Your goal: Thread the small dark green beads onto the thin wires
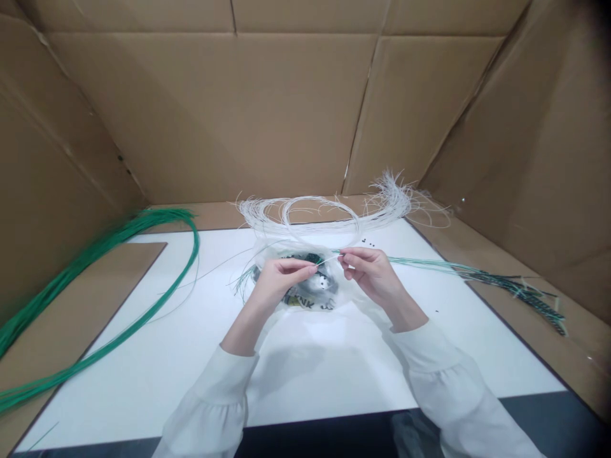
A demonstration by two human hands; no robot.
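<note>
My left hand [286, 277] is closed in a pinch on a thin white wire [327, 260], its thumb and forefinger pressed together. A short way to the right, my right hand [366, 268] pinches the same wire near its other visible end. Whether a small part sits in either fingertip is too small to make out. Behind and below both hands lies a clear plastic bag [312, 299] with dark printing and small black pieces in it. Thin green wires [245, 277] stick out at the bag's left.
A loop of white wires [319, 213] lies at the back, and a large green wire bundle [174, 296] curves along the left. Green strands with dark pieces [520, 292] extend right. Small black bits [367, 242] lie on the white board [305, 388]. Cardboard walls [214, 114] surround it.
</note>
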